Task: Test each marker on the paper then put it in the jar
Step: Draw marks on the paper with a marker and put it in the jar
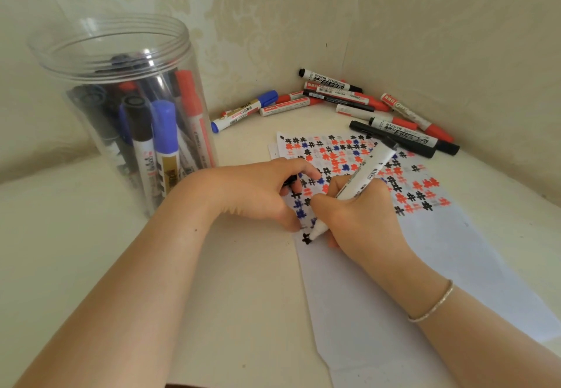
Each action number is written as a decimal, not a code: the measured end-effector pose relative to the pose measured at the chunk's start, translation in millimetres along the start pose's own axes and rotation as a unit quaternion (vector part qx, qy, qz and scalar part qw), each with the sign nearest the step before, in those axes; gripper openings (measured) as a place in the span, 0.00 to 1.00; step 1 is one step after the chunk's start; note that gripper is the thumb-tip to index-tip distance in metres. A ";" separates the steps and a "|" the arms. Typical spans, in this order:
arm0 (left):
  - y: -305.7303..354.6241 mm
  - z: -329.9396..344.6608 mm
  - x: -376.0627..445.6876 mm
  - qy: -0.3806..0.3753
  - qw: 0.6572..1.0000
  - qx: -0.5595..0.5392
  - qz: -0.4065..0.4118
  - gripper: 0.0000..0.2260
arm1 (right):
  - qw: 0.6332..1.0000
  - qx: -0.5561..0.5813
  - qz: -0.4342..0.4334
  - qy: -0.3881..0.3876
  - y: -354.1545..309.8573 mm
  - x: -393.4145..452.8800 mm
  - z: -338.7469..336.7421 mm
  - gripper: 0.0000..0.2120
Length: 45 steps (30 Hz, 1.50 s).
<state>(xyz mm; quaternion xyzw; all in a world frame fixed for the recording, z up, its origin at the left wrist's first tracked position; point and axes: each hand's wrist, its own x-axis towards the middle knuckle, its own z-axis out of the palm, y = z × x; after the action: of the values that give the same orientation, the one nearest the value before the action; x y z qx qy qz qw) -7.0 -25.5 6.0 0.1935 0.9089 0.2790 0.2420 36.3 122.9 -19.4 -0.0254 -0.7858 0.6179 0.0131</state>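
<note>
So right now it's the testing step: the right hand (358,214) has its fingers wrapped round a white-barrelled marker (361,175) in a normal writing grip, tip down on the paper (425,266), right at a fresh black hash mark (307,238) near the sheet's left edge. The upper part of the sheet is already packed with red, blue and black hashes, the lower part is blank.

The left hand (261,190) rests on the paper's edge, holding it down, fingers curled round something small and dark, the cap I'd guess, but it's mostly hidden so can't say for sure.

The clear jar (121,99) stands to the left, well apart from the paper, lid off, with a bunch of markers standing in it. A pile of loose markers (349,102) lies in the far corner, looks like those haven't been tested.

Next move, I reckon: finish the mark, cap the marker, then reach left across to the jar and drop it in the open mouth.
</note>
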 end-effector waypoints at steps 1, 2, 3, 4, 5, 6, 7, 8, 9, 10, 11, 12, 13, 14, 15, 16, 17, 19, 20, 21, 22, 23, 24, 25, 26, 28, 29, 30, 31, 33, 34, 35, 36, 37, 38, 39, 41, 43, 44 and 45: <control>0.4 0.0 -0.2 0.001 1.000 0.000 -0.001 0.32 | 1.000 0.009 0.002 0.004 -0.1 0.3 -0.4 0.15; 0.7 0.0 -0.4 0.001 1.000 0.000 -0.001 0.32 | 1.000 0.017 0.001 0.010 -0.3 0.3 -0.6 0.15; 1.0 -0.1 -0.7 0.002 1.000 0.000 -0.002 0.32 | 1.000 0.019 -0.002 0.017 0.1 0.6 -0.3 0.14; 1.3 -0.1 -0.9 0.002 1.000 0.000 -0.003 0.32 | 1.000 0.017 -0.009 0.023 1.0 0.8 0.3 0.14; 1.6 -0.1 -1.3 0.001 1.000 0.001 -0.003 0.32 | 0.999 0.009 -0.017 0.026 2.4 1.2 1.0 0.14; 1.8 -0.2 -1.4 0.000 1.000 0.001 -0.004 0.32 | 0.999 -0.002 -0.024 0.025 3.9 1.7 1.5 0.14; 2.0 -0.3 -1.2 -0.001 1.000 0.001 -0.004 0.32 | 0.999 -0.011 -0.027 0.024 5.3 2.2 2.1 0.13; 2.1 -0.3 -1.1 -0.001 1.000 0.000 -0.003 0.32 | 0.999 -0.017 -0.028 0.022 6.7 3.1 2.4 0.13; 2.6 -0.5 -0.9 -0.002 1.000 0.000 -0.002 0.32 | 0.999 -0.020 -0.028 0.020 7.3 3.7 2.2 0.13; 2.8 -0.5 -1.0 -0.003 1.000 0.000 -0.002 0.32 | 0.999 -0.017 -0.025 0.019 7.0 4.0 1.7 0.13; 2.8 -0.4 -1.1 -0.003 1.000 0.001 -0.001 0.32 | 1.000 -0.002 -0.019 0.020 6.2 4.2 0.9 0.13; 2.5 -0.3 -1.2 -0.004 1.000 0.004 -0.001 0.32 | 0.999 0.028 -0.014 0.023 5.2 4.5 -0.8 0.13; 2.3 -0.4 -1.4 -0.004 1.000 0.007 -0.001 0.31 | 0.997 0.068 -0.012 0.030 4.3 4.9 -3.0 0.13; 2.1 -0.3 -0.9 -0.002 1.000 0.007 0.000 0.30 | 0.993 0.110 -0.015 0.041 3.8 5.6 -5.7 0.12; 1.4 0.1 0.3 0.005 1.000 -0.001 0.002 0.27 | 0.988 0.147 -0.019 0.052 3.7 7.1 -8.5 0.11; 0.6 0.5 2.3 0.020 1.000 -0.017 0.004 0.24 | 0.982 0.174 -0.022 0.062 4.4 9.4 -11.4 0.11; -0.6 1.0 4.7 0.045 0.998 -0.038 0.003 0.22 | 0.977 0.199 -0.025 0.070 4.7 11.5 -13.8 0.10; -2.4 1.5 8.8 0.099 0.992 -0.073 0.003 0.21 | 0.961 0.266 -0.029 0.072 3.0 15.1 -17.0 0.08; -2.6 1.9 9.7 0.114 0.990 -0.083 0.008 0.22 | 0.948 0.310 -0.023 0.068 1.9 16.6 -18.7 0.06; -2.8 2.3 10.2 0.122 0.989 -0.087 0.017 0.24 | 0.932 0.358 -0.009 0.059 0.8 17.6 -20.1 0.05; -2.6 2.7 10.0 0.126 0.988 -0.090 0.027 0.25 | 0.916 0.398 0.007 0.048 0.2 18.0 -21.6 0.05; -2.2 3.0 9.5 0.128 0.987 -0.093 0.036 0.26 | 0.908 0.418 0.018 0.039 0.2 18.3 -22.5 0.06; -1.5 3.2 9.0 0.132 0.986 -0.097 0.043 0.27 | 0.909 0.416 0.023 0.035 0.6 18.6 -22.6 0.07; -1.1 3.6 9.1 0.137 0.984 -0.102 0.048 0.28 | 0.914 0.404 0.022 0.037 1.0 18.5 -22.0 0.08; -0.2 3.9 9.1 0.141 0.983 -0.107 0.053 0.28 | 0.919 0.390 0.019 0.045 1.5 18.5 -20.9 0.08; 1.3 5.1 9.2 0.148 0.981 -0.112 0.059 0.28 | 0.925 0.376 0.013 0.056 3.0 19.2 -19.6 0.06; 1.4 5.5 9.4 0.148 0.980 -0.114 0.061 0.28 | 0.926 0.374 0.010 0.057 3.7 19.6 -19.4 0.06; 1.8 5.7 9.4 0.148 0.980 -0.115 0.064 0.28 | 0.926 0.372 0.008 0.058 3.9 19.7 -19.6 0.07; 2.1 6.1 9.7 0.148 0.980 -0.114 0.066 0.28 | 0.927 0.372 0.005 0.059 3.9 20.0 -19.8 0.07; 3.2 7.0 10.0 0.146 0.981 -0.111 0.069 0.29 | 0.929 0.365 -0.002 0.061 4.0 20.0 -19.2 0.09; 3.7 7.3 10.1 0.146 0.981 -0.109 0.070 0.29 | 0.933 0.355 -0.003 0.064 3.8 19.7 -18.8 0.09; 3.8 7.5 10.1 0.147 0.981 -0.103 0.070 0.29 | 0.938 0.340 -0.004 0.067 4.1 19.4 -18.7 0.11; 4.0 7.3 9.4 0.147 0.982 -0.094 0.067 0.28 | 0.944 0.321 -0.003 0.071 4.0 19.1 -18.7 0.12; 3.7 6.9 8.7 0.148 0.983 -0.083 0.062 0.28 | 0.950 0.304 -0.001 0.071 4.4 19.1 -18.9 0.12; 3.4 6.3 7.8 0.150 0.984 -0.076 0.058 0.26 | 0.954 0.292 0.001 0.069 4.5 18.7 -19.2 0.13; 2.6 6.4 7.9 0.152 0.984 -0.073 0.057 0.25 | 0.956 0.285 -0.001 0.063 4.7 18.5 -19.0 0.12; 1.8 8.2 8.9 0.154 0.984 -0.061 0.058 0.21 | 0.961 0.272 -0.013 0.047 4.7 17.4 -17.6 0.09; 2.7 10.0 10.2 0.157 0.984 -0.056 0.061 0.20 | 0.962 0.270 -0.020 0.036 4.0 16.5 -16.8 0.07; 2.5 10.0 10.8 0.159 0.983 -0.069 0.067 0.19 | 0.957 0.287 -0.015 0.028 3.2 16.1 -17.2 0.07; 2.4 9.0 10.6 0.160 0.980 -0.093 0.075 0.19 | 0.947 0.320 -0.006 0.015 2.4 15.8 -18.5 0.10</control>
<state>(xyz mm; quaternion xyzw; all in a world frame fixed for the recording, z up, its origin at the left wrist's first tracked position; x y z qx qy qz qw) -10.1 -14.8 -2.6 0.1906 0.8890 0.4069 0.0886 21.5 142.4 -17.6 -0.0239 -0.5463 0.8365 0.0361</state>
